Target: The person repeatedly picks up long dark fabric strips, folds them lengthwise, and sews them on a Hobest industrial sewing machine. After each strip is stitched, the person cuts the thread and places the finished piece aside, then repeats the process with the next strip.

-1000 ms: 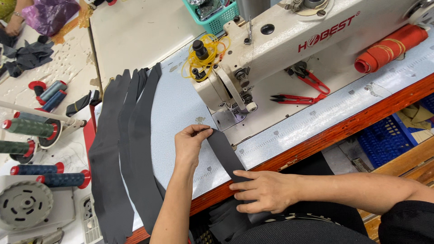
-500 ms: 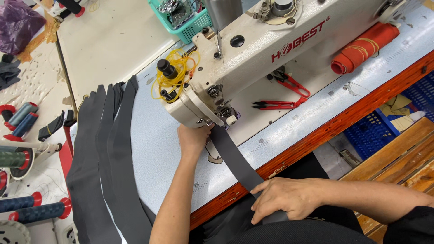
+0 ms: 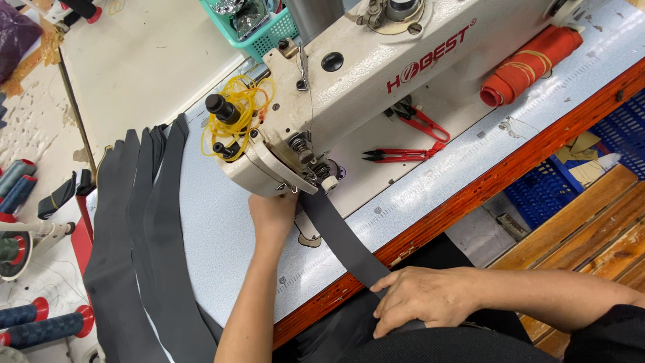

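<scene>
Up top, teal basket (image 3: pixel 269 37) of metal parts (image 3: pixel 243 15).

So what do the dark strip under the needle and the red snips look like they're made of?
Dark strip: matte woven fabric, probably; it drapes limply over the table edge between left hand and right hand. Red snips: glossy red handles, perhaps plastic or painted metal, with dark metal-looking blades.

Dark grey fabric strip (image 3: pixel 339 235): flat, taut, running diagonally from machine needle to table edge.
</scene>
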